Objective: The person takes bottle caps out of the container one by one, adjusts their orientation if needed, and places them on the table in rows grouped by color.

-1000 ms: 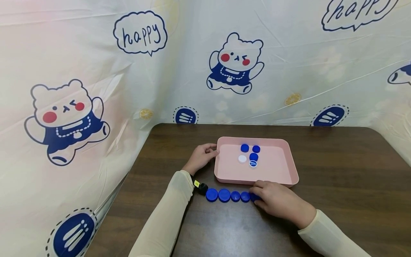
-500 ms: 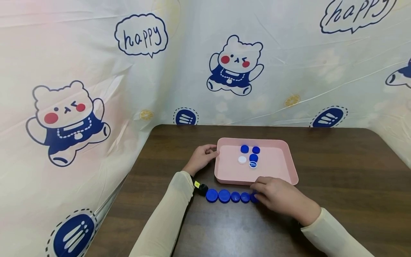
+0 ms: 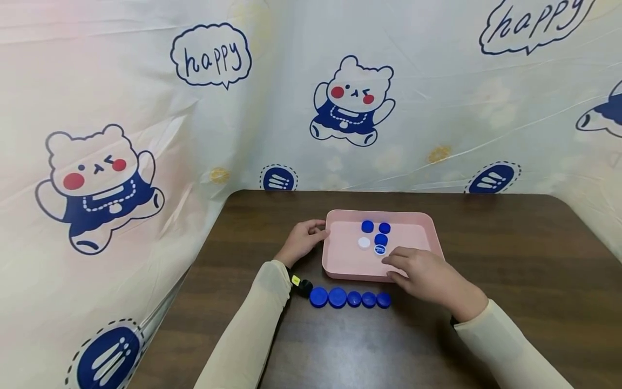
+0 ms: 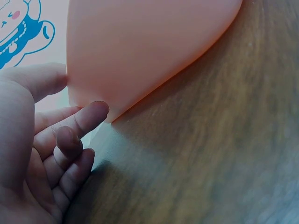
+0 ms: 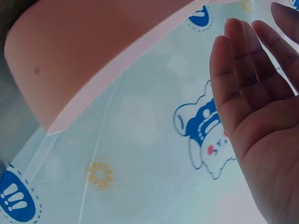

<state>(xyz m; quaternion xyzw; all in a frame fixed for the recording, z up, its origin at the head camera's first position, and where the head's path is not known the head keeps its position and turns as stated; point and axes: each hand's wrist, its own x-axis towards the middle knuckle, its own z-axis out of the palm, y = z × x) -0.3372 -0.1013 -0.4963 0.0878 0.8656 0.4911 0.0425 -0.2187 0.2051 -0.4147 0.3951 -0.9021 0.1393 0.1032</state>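
A shallow pink tray (image 3: 408,265) holds several blue bottle caps (image 3: 367,226), one white cap (image 3: 364,243) and one blue-and-white printed cap (image 3: 380,249). At its left side my left hand (image 3: 302,240) grips the edge, with thumb and fingertips at the rim and outer wall in the left wrist view. My right hand (image 3: 430,275) hovers over the tray's front right part, fingers extended and holding nothing, fingertips just right of the printed cap. In front of the tray, a straight row of blue bottle caps (image 3: 337,297) lies on the table, two larger ones at the left.
The tray stands on a dark brown wooden table (image 3: 505,259). Behind and to the left hangs a pale curtain (image 3: 427,97) printed with bears. A black wrist strap device (image 3: 304,288) on my left wrist sits by the row's left end.
My right hand has left the rightmost blue cap of the row and moved up and away over the tray. That cap now shows fully. My left hand stays at the tray.
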